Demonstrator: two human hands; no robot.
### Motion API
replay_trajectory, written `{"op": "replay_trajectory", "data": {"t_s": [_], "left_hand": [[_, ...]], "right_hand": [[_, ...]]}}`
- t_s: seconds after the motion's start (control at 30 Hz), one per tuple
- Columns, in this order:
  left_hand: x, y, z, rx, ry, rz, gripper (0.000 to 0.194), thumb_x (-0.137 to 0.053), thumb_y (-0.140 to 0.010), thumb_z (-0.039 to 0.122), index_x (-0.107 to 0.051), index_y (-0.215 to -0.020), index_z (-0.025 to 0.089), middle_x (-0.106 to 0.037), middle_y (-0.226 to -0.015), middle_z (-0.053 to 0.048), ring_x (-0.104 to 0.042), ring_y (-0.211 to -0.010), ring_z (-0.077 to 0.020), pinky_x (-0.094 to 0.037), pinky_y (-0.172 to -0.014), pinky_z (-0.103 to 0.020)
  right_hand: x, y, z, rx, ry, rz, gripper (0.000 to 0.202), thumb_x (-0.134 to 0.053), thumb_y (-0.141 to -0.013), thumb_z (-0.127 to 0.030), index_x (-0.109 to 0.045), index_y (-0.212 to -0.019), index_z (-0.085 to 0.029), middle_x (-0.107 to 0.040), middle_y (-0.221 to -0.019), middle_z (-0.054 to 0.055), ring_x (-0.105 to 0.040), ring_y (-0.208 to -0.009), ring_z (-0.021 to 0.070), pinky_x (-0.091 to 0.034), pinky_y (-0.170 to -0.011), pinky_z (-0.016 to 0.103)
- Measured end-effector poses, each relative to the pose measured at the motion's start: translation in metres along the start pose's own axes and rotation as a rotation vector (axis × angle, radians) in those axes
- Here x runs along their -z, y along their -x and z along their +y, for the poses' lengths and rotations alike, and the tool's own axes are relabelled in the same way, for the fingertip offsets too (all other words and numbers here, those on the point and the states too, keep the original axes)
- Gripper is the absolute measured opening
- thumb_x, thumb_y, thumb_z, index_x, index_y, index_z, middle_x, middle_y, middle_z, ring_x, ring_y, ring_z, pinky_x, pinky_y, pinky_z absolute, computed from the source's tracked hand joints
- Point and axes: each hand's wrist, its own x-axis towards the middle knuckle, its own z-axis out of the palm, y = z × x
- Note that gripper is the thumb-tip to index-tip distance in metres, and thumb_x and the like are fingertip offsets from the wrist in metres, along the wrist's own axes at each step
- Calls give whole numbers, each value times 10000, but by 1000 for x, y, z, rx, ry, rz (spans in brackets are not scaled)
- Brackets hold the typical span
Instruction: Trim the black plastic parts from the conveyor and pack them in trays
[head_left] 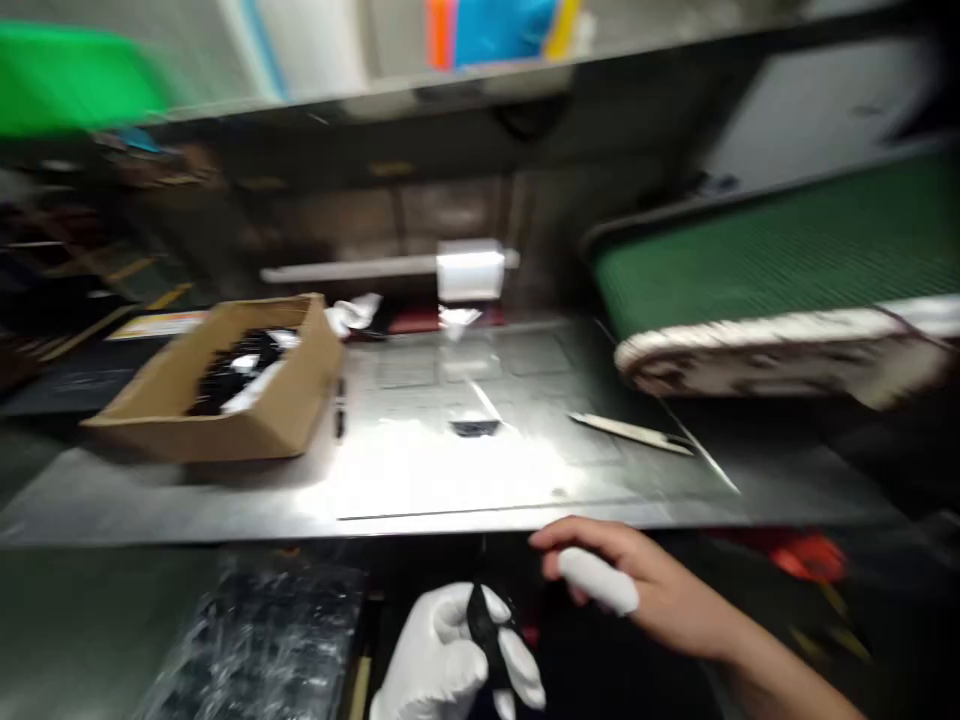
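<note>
My left hand, in a white glove, is low in the middle of the head view, in front of the table edge. Its thumb and fingers close around a small, dark, elongated piece whose exact kind I cannot make out. To its right is my right hand, bare except for a white cover on the thumb. Its index finger reaches out close to the table edge, the other fingers curl loosely, and nothing shows in it. On the glass-like tabletop lie a small black part and a pair of pale tweezers.
A cardboard box with black pieces and white scraps stands on the left of the metal table. A green conveyor belt runs at the right. A shelf edge crosses above. Clear-wrapped dark material sits below left.
</note>
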Motion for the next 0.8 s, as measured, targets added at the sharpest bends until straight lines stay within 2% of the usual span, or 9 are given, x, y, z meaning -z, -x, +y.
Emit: {"op": "replay_trajectory", "data": {"t_s": [0.07,0.17,0.27,0.37,0.43,0.53,0.67,0.73,0.8], "left_hand": [[-8,-20,-16,83,-23,-41,579,-905,-780,555,-661,-1116,152,-790,-859,-141,-746,-697,-203,-488,-560,-197],[-16,-39,-30,244,-91,-78,565,-920,-764,541,-675,-1092,151,-771,-813,-126,-689,-626,-169,-496,-558,-206],[-23,-47,-36,352,-162,-61,575,-945,-721,547,-698,-1065,157,-761,-798,-121,-698,-660,-199,-505,-566,-228],[-32,-49,-31,430,-285,9,601,-972,-663,562,-736,-1022,143,-770,-817,-139,-685,-673,-202,-524,-596,-248],[-37,-49,-25,407,-459,78,535,-962,-686,524,-777,-997,130,-772,-827,-125,-674,-683,-189,-539,-633,-248],[-40,-43,-20,260,-766,237,327,-885,-780,341,-821,-1051,169,-787,-895,-62,-696,-762,-184,-567,-730,-240],[-31,-32,-18,156,-870,455,350,-864,-829,310,-803,-1163,224,-803,-1119,-34,-743,-980,-211,-598,-866,-239],[-27,-29,-14,155,-812,486,378,-876,-824,318,-791,-1178,214,-803,-1128,-40,-746,-1016,-206,-596,-892,-224],[-22,-29,-9,195,-685,457,359,-867,-816,269,-775,-1153,184,-810,-1017,-54,-745,-881,-174,-596,-810,-207]], "right_hand": [[-22,21,11,60,-200,-43,380,-654,-1025,-506,-743,-1258,-221,-739,-1087,90,-697,-906,198,-558,-805,296],[-40,42,35,138,-351,87,266,-738,-984,-418,-776,-1071,-170,-717,-1018,77,-661,-897,175,-517,-811,278],[-43,59,58,102,-477,158,270,-810,-926,-398,-771,-1027,-151,-697,-983,66,-629,-835,151,-493,-750,253],[-37,64,66,120,-416,184,243,-821,-910,-361,-765,-990,-139,-673,-901,45,-582,-744,121,-452,-669,228],[-35,60,63,184,-325,233,206,-828,-894,-318,-749,-947,-135,-639,-823,19,-533,-671,97,-413,-603,211],[-40,49,52,359,-142,361,176,-812,-904,-279,-712,-949,-142,-603,-804,9,-519,-633,89,-406,-556,207],[-57,34,46,577,196,555,104,-713,-957,-209,-651,-1018,-152,-588,-784,21,-524,-654,133,-414,-595,285],[-62,29,45,562,208,526,113,-708,-966,-216,-656,-1035,-143,-589,-786,25,-533,-661,138,-412,-602,290],[-60,24,40,457,95,395,140,-723,-980,-271,-680,-1014,-142,-597,-795,21,-544,-653,119,-423,-591,257]]}}
